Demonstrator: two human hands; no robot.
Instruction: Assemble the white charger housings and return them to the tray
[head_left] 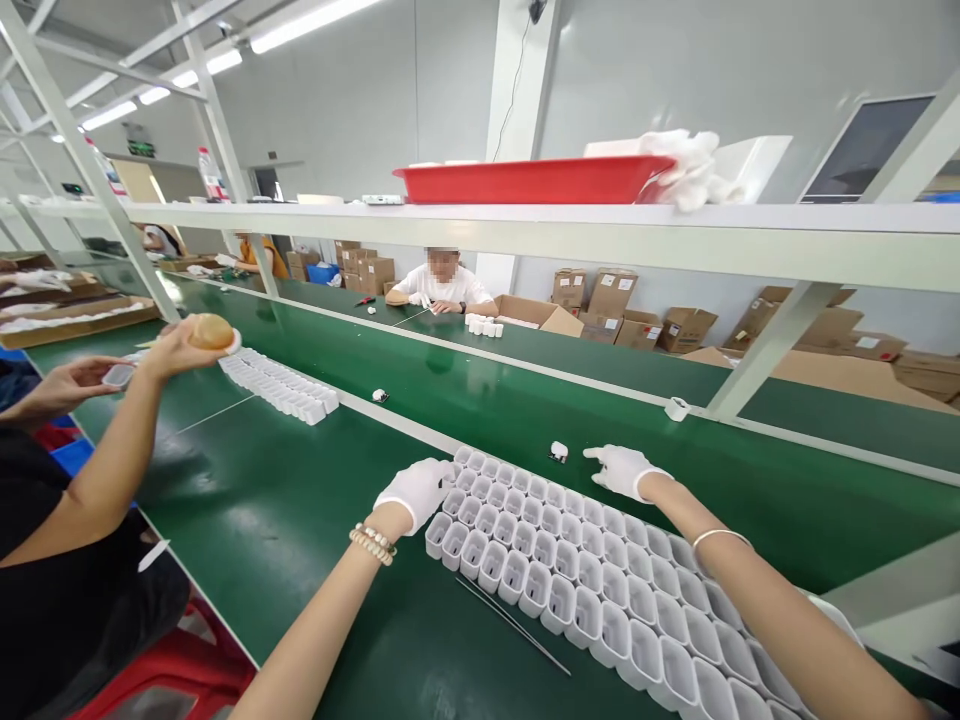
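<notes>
Rows of white open-topped cups (562,550) stand close together on the green table (330,600). My left hand (416,492), in a white glove, touches the cups at the far left corner of the block; its fingertips are partly hidden. Beyond the cups, my right hand (622,470), also gloved, hovers with fingers apart and holds nothing. Just left of its fingertips lies a small white and black part (559,452). Metal tweezers (514,625) rest along the near side of the cups.
At left, a co-worker's arms (127,430) hold a cup and a round tan item near more white cups (277,385). A second white and black part (380,396) and a white ring (676,408) lie farther back. Overhead, a shelf (525,235) carries a red tray (525,182).
</notes>
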